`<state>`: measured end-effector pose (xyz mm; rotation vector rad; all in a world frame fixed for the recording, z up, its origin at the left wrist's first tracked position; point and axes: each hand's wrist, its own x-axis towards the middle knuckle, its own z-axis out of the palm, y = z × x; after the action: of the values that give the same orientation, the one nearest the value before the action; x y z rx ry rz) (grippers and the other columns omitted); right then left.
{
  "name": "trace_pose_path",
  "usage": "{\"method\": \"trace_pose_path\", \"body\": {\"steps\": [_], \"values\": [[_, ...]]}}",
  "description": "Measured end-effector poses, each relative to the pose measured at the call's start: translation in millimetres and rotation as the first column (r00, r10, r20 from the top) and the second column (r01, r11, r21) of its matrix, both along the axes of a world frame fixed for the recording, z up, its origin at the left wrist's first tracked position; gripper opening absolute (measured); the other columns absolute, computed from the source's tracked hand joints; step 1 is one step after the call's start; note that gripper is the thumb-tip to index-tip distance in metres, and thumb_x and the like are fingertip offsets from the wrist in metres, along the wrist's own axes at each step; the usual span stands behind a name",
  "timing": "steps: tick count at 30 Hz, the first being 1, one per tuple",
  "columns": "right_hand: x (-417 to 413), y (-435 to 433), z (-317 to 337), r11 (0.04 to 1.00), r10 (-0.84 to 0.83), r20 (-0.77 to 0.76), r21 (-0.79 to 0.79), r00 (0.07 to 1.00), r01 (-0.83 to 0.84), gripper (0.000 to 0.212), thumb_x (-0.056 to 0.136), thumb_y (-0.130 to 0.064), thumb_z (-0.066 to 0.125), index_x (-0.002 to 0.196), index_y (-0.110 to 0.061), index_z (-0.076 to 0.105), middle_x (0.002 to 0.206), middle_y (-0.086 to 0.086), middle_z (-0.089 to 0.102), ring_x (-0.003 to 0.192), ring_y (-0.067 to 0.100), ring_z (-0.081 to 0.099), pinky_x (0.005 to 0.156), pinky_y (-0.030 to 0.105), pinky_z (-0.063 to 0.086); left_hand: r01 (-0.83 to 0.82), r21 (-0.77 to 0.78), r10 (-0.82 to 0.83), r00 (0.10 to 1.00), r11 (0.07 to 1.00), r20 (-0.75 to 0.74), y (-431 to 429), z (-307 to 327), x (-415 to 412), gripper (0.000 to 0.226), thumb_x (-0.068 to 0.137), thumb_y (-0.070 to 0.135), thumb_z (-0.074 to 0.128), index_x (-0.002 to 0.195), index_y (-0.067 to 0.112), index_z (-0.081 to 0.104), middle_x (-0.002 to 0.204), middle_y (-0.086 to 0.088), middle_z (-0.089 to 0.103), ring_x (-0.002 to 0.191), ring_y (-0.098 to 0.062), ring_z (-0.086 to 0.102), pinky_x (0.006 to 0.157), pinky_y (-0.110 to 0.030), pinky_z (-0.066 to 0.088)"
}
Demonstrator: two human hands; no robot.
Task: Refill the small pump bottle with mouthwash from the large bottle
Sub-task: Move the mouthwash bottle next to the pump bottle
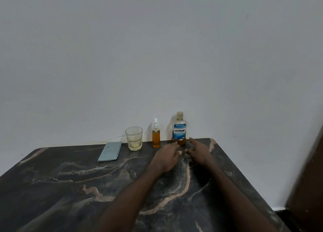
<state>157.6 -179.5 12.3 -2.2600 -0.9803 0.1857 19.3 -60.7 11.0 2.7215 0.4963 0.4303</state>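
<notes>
So there's a dark marble-look bench (70, 188) w/ pinkish veins, pushed up against a plain white wall (157, 48). Along the back edge, all upright in a row: a folded blue cloth (110, 151) lying flat at about 10 o'clock from the hands, then a clear glass (133, 138) w/ a bit of pale liquid in the bottom, then the small pump bottle (156, 135), amber stuff nearly up to the neck, white pump top on, and at roughly 12 o'clock the large bottle (179, 128), blue Listerine Cool Mint label, cap on, only a thin layer of amber liquid left at the base afaict. Pump bottle is just beside the big one, not touching. Both arms are stretched out over the bench toward the large bottle. Left hand (166, 159) is palm down, fingers loosely spread and holding nothing, fingertips right at the foot of the large bottle on its 7 o'clock side; can't tell if they actually touch it. Right hand (199, 152) is also empty, index finger pointing out toward the bottle's base from the 4 o'clock side, other fingers curled under, v close but looks like a small gap. Edge of something brown, maybe a door (307, 179), at far 3 o'clock.
</notes>
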Motion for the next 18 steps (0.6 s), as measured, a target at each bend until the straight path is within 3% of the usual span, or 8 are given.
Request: {"method": "trace_pose_path", "body": {"steps": [3,6,10,14,18], "values": [[-24.0,-10.4,4.6,1.000,0.019,0.038,-0.016,0.999,-0.019,0.052,0.100,-0.024,0.064,0.149,-0.017,0.047,0.126,0.008,0.069,0.111,0.019,0.066,0.100,0.037,0.054,0.016,0.113,-0.017,1.000,0.993,0.012,2.3,3.1,-31.0,0.035,0.109,0.038,0.045,0.138,0.025,0.059,0.142,-0.001,0.062,0.126,-0.014,0.058,0.103,-0.034,0.048],[-53.6,-17.9,6.1,0.998,0.026,0.098,-0.059,0.995,-0.020,0.057,0.102,-0.031,0.062,0.154,-0.020,0.042,0.142,0.008,0.062,0.128,0.021,0.060,0.108,0.040,0.051,0.016,0.315,-0.006,0.999,0.949,-0.032,8.0,3.9,-65.5,0.032,0.109,0.040,0.045,0.132,0.026,0.062,0.131,0.001,0.067,0.110,-0.013,0.064,0.092,-0.031,0.054],[-103.3,-21.2,11.4,0.987,0.129,0.171,-0.115,0.977,-0.110,0.061,0.103,-0.039,0.059,0.157,-0.022,0.037,0.159,0.005,0.045,0.147,0.024,0.042,0.120,0.043,0.037,-0.024,0.410,0.057,0.996,0.912,-0.068,14.0,4.6,-113.1,0.036,0.109,0.039,0.044,0.130,0.020,0.065,0.134,-0.002,0.067,0.111,-0.018,0.066,0.093,-0.036,0.056],[-148.7,-13.7,8.5,0.949,0.283,0.245,-0.211,0.927,-0.233,0.060,0.104,-0.046,0.052,0.158,-0.025,0.036,0.169,0.002,0.030,0.155,0.024,0.028,0.127,0.047,0.025,-0.155,0.362,0.181,0.983,0.919,-0.040,32.4,-1.2,-155.0,0.034,0.109,0.042,0.043,0.127,0.022,0.065,0.136,-0.004,0.064,0.112,-0.018,0.065,0.093,-0.036,0.055],[-183.7,0.7,-0.5,0.908,0.373,0.287,-0.309,0.883,-0.283,0.061,0.107,-0.045,0.045,0.162,-0.026,0.026,0.173,0.000,0.017,0.159,0.021,0.016,0.128,0.043,0.012,-0.283,0.260,0.297,0.955,0.923,-0.016,49.7,-8.8,-180.4,0.044,0.108,0.042,0.046,0.143,0.015,0.055,0.158,-0.009,0.048,0.142,-0.023,0.049,0.113,-0.041,0.046]]}}
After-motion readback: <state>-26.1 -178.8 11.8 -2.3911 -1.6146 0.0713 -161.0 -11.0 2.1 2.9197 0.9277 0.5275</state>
